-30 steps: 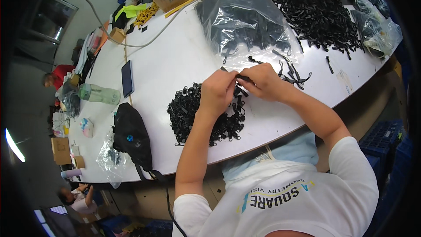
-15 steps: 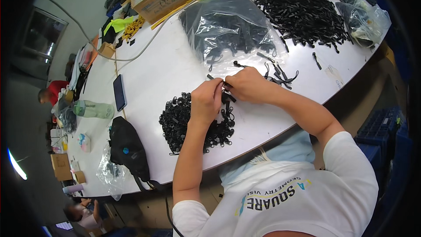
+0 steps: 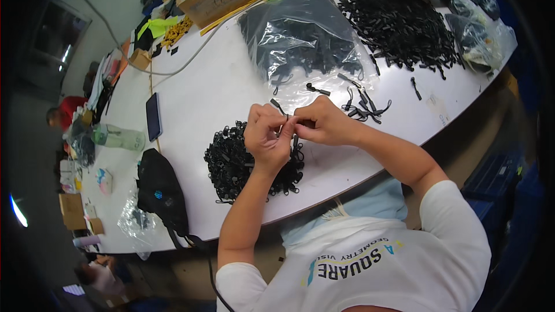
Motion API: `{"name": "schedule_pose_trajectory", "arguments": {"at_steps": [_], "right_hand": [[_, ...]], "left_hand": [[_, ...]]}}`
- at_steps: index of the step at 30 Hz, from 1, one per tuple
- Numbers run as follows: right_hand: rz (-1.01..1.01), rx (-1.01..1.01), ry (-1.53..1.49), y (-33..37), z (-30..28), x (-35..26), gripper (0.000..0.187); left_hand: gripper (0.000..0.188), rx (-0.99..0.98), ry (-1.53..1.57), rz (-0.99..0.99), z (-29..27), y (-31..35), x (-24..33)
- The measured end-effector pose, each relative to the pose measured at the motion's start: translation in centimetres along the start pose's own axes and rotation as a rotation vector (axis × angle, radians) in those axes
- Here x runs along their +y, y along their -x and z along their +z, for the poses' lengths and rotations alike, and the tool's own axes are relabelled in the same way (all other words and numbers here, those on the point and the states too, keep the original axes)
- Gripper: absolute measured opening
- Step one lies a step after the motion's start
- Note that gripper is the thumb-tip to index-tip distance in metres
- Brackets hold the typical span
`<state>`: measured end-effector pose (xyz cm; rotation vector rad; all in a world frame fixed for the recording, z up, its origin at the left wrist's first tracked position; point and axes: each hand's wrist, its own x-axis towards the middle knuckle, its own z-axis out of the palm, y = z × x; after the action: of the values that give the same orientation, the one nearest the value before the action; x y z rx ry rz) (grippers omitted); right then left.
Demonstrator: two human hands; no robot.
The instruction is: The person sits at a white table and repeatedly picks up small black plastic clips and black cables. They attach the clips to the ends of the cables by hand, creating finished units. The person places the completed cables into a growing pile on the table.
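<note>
My left hand [image 3: 269,137] and my right hand [image 3: 325,122] meet over the white table, fingertips pinched together. A black zipper pull [image 3: 276,104] with a cord loop pokes out above the pinch, its stubby end pointing up and left. Fingers hide the rest of it, and I cannot make out whether a slider is attached. Under and beside my left wrist lies a heap of black zipper sliders [image 3: 226,162]. Just beyond my right hand, several loose zipper pulls [image 3: 364,106] are scattered, and a single looped one [image 3: 318,89] lies nearer the hands.
A clear plastic bag of black pieces [image 3: 300,34] lies ahead, with a big heap of black pulls [image 3: 399,29] to its right. Leftward are a phone [image 3: 153,117], a green bottle [image 3: 119,137] and a black pouch [image 3: 162,190]. A cardboard box [image 3: 221,0] stands at the back.
My right hand has come slightly nearer to me, and my left fingers have shifted around the pinch. The pull's end still sticks out above them. The whole view has shifted slightly.
</note>
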<state>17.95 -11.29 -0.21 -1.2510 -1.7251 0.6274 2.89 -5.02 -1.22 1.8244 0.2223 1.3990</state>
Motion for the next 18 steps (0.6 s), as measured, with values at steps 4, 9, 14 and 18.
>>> {"name": "schedule_pose_trajectory", "arguments": {"at_steps": [4, 9, 14, 18], "right_hand": [[0.061, -0.087, -0.338, -0.3, -0.2, -0.7, 0.017], [-0.182, -0.063, 0.176, -0.1, -0.4, -0.6, 0.014], [-0.419, -0.055, 0.522, -0.4, -0.1, 0.4, 0.018], [-0.408, -0.087, 0.553, -0.8, -0.1, 0.5, 0.018]], "left_hand": [[0.021, -0.081, -0.42, 0.484, -1.8, -1.2, -0.2], [0.013, -0.325, -0.376, 0.263, -3.1, -2.3, -0.3], [0.016, -0.633, -0.44, -0.023, -3.6, -1.9, -0.3], [0.024, -0.555, -0.408, 0.067, -5.3, -1.7, -2.6]]}}
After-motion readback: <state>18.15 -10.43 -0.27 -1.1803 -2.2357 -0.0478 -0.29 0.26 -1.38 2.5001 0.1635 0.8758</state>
